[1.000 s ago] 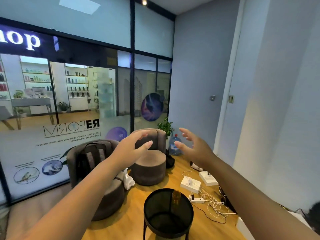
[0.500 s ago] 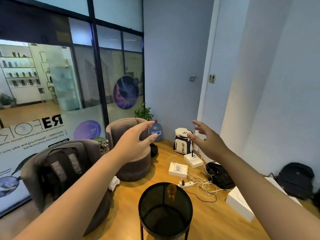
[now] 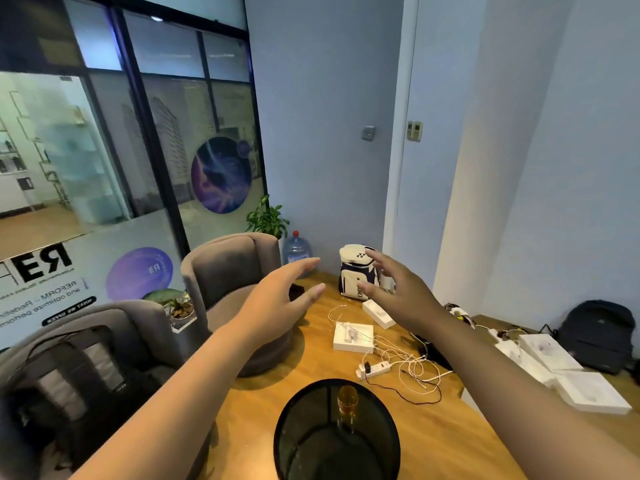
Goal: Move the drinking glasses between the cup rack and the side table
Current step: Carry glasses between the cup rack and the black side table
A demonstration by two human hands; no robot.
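Office corner, wood floor. Small amber glass stood on round black worktop, near centre. Left hand and right hand were spread, holding nothing. Glass probably light, fragile, slippery; grip at sides.

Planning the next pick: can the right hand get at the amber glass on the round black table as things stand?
Probably yes. The right hand is open and empty, raised beyond the amber glass, which stands alone on the round black table, nothing beside or over it.

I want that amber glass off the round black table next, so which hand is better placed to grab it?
Slightly the right hand: both hands are empty and raised, but the amber glass stands toward the right of the round black table.
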